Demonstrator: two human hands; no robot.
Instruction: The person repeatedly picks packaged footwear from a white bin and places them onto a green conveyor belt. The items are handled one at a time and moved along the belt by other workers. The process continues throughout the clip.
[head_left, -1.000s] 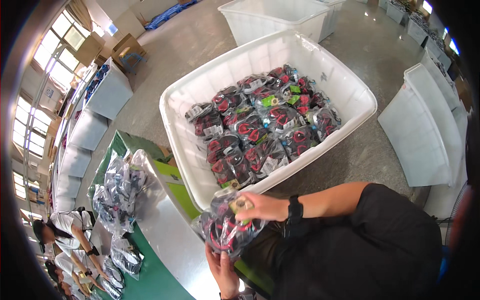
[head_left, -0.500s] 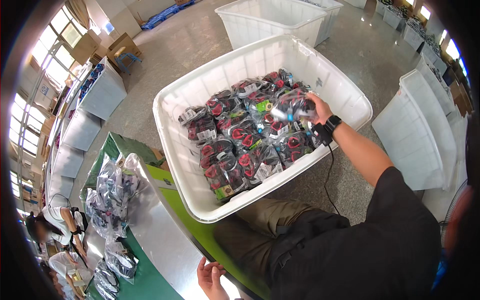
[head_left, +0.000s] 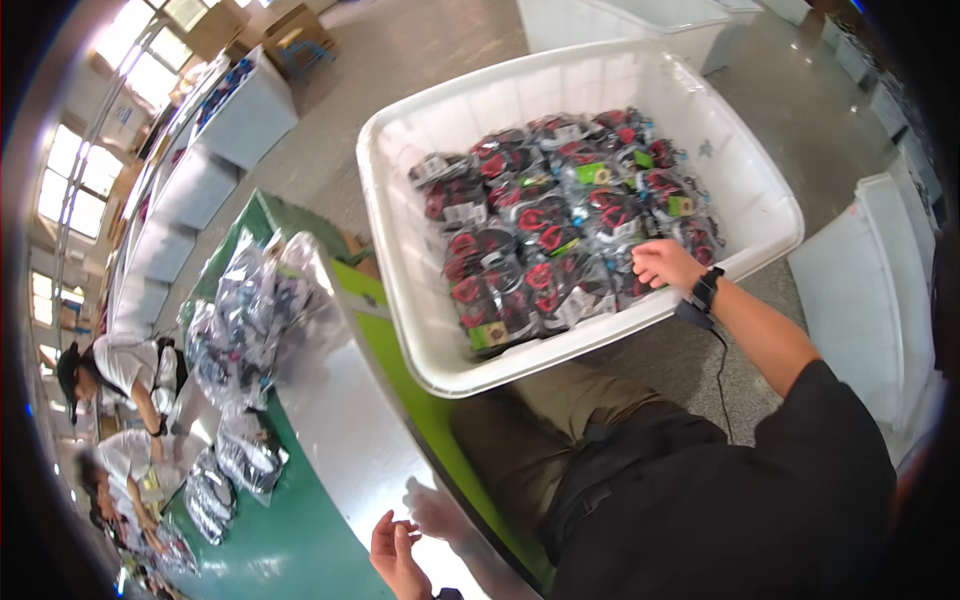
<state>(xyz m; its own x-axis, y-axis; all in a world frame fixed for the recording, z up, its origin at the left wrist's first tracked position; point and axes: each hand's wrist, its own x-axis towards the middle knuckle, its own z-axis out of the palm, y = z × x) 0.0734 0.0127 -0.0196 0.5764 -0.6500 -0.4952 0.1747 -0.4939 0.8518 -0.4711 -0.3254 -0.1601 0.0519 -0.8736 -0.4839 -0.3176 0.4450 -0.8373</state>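
A large white plastic bin [head_left: 405, 330] stands in front of me. Inside it, several rows of clear plastic bags [head_left: 545, 225] hold black-and-red items that look like shoes; some carry green labels. My right hand [head_left: 668, 265] hovers at the bin's near right side, just over the bags, with loosely bent fingers and nothing visible in them. A dark band with a small box and cable is on that wrist. My left hand [head_left: 397, 552] is low over the metal edge of the worktable [head_left: 345, 410], its fingers half curled and apart, holding nothing.
More bagged items [head_left: 235, 330] lie on the green-and-metal table at left. Two people [head_left: 130, 380] work beyond them. White bins [head_left: 850, 290] stand on the right, behind and along the left. A blue stool [head_left: 305, 52] and cartons [head_left: 240, 25] are at the far left.
My right hand has let go of the bagged item it held over the bin and drawn back toward the near rim. The view has shifted, so the bin sits farther right and higher.
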